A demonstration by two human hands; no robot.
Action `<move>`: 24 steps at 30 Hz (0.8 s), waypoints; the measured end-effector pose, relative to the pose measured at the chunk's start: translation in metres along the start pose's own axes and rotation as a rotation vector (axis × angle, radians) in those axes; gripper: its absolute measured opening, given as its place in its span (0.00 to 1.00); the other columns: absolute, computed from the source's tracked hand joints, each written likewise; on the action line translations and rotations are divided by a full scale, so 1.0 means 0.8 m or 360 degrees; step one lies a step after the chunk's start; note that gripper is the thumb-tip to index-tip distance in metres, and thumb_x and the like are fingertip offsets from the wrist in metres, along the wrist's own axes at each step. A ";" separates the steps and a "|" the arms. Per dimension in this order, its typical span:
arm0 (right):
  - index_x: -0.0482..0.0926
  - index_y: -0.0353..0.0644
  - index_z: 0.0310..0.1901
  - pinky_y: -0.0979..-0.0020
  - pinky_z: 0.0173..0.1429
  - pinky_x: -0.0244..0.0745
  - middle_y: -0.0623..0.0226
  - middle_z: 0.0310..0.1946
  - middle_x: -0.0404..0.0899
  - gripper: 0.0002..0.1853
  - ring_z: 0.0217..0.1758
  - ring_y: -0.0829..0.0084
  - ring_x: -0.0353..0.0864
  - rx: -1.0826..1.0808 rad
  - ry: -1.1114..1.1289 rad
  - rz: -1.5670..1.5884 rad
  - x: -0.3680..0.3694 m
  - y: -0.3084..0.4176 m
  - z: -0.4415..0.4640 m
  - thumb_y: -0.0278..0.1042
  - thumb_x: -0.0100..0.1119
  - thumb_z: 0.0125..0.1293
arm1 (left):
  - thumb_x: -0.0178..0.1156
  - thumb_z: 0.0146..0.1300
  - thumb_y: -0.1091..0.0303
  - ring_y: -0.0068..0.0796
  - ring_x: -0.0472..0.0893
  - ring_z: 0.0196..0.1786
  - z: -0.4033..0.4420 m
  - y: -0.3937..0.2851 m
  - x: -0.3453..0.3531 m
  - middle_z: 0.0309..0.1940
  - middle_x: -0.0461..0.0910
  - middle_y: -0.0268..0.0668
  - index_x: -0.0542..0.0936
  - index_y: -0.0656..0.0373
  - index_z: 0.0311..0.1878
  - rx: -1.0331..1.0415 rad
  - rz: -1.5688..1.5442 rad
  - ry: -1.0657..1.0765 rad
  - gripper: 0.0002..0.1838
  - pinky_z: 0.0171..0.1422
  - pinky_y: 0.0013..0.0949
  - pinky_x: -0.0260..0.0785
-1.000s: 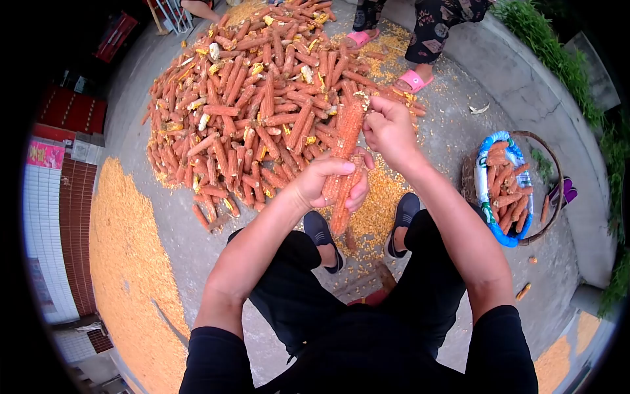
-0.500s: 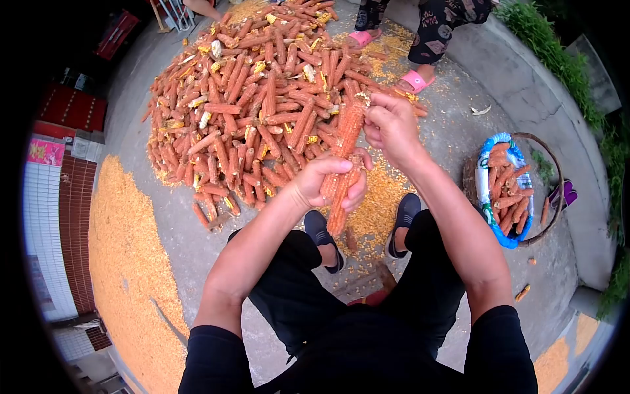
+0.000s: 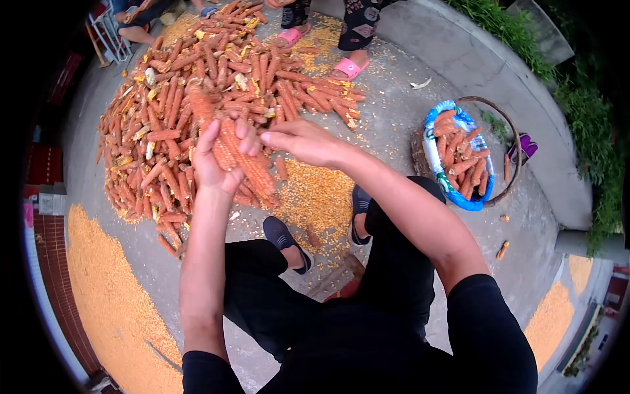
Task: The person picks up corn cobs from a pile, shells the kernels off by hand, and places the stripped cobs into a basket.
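My left hand is closed around bare reddish corn cobs, at least two of them side by side. One end points up toward the pile and the other down to the right. My right hand is just right of them, with its fingers curled under and its thumb toward the cobs. Whether anything is in those fingers is hidden. Behind both hands rises a large pile of corn cobs, some with yellow kernels left on. Loose kernels cover the ground below my right hand.
At the right stands a basket with a blue-and-white lining and cobs inside. A wide spread of kernels lies at the left. Across the pile are a person in pink slippers and another seated person. My shoes are below.
My view has turned, so the pile and basket appear farther left. My left hand has tilted the cobs leftward at the top. My right hand has come away from the cob's upper end.
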State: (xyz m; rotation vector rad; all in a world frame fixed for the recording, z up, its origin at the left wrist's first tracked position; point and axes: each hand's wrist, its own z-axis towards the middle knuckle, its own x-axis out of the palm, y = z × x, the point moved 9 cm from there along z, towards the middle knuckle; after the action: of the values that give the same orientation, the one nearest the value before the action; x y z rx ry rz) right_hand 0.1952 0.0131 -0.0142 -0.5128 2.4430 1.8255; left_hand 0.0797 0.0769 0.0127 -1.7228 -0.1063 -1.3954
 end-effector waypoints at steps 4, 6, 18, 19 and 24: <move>0.68 0.26 0.66 0.55 0.51 0.87 0.42 0.61 0.74 0.38 0.59 0.52 0.84 -0.0185 0.0370 0.0966 0.070 0.016 -0.024 0.59 0.57 0.74 | 0.56 0.71 0.62 0.36 0.71 0.44 0.019 -0.037 -0.050 0.41 0.74 0.42 0.74 0.65 0.52 0.0248 -0.0129 -0.0290 0.16 0.55 0.40 0.67; 0.69 0.27 0.64 0.58 0.46 0.88 0.45 0.54 0.78 0.34 0.54 0.54 0.86 -0.0143 0.0256 0.1120 0.077 -0.001 -0.009 0.53 0.59 0.74 | 0.56 0.70 0.63 0.39 0.73 0.47 0.020 -0.023 -0.042 0.44 0.75 0.44 0.73 0.67 0.55 0.0249 -0.0031 -0.0429 0.18 0.60 0.43 0.68; 0.75 0.26 0.60 0.69 0.20 0.79 0.50 0.35 0.85 0.27 0.25 0.67 0.87 -0.0120 -0.0444 0.0786 -0.004 -0.006 -0.050 0.43 0.60 0.71 | 0.50 0.75 0.52 0.47 0.76 0.65 0.019 0.077 0.012 0.65 0.73 0.55 0.64 0.64 0.73 -0.0150 0.0776 -0.0371 0.32 0.68 0.49 0.70; 0.76 0.26 0.59 0.71 0.18 0.78 0.50 0.35 0.85 0.26 0.23 0.68 0.87 -0.0127 -0.0483 0.0854 -0.007 -0.011 -0.053 0.43 0.60 0.71 | 0.49 0.76 0.50 0.47 0.77 0.63 0.018 0.084 0.014 0.65 0.73 0.55 0.64 0.63 0.73 -0.0194 0.0833 -0.0401 0.32 0.64 0.48 0.74; 0.78 0.27 0.51 0.75 0.14 0.71 0.59 0.27 0.82 0.18 0.19 0.73 0.82 -0.0205 -0.0528 0.1145 -0.037 -0.033 -0.071 0.38 0.58 0.73 | 0.42 0.78 0.38 0.34 0.80 0.43 0.023 0.140 0.001 0.52 0.79 0.42 0.69 0.62 0.66 -0.0612 0.1043 -0.0117 0.33 0.40 0.40 0.73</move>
State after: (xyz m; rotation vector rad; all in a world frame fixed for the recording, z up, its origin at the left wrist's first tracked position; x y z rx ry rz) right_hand 0.2397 -0.0400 -0.0149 0.7144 2.4429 2.0623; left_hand 0.1566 0.0217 -0.0499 -1.8763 0.6700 -0.8939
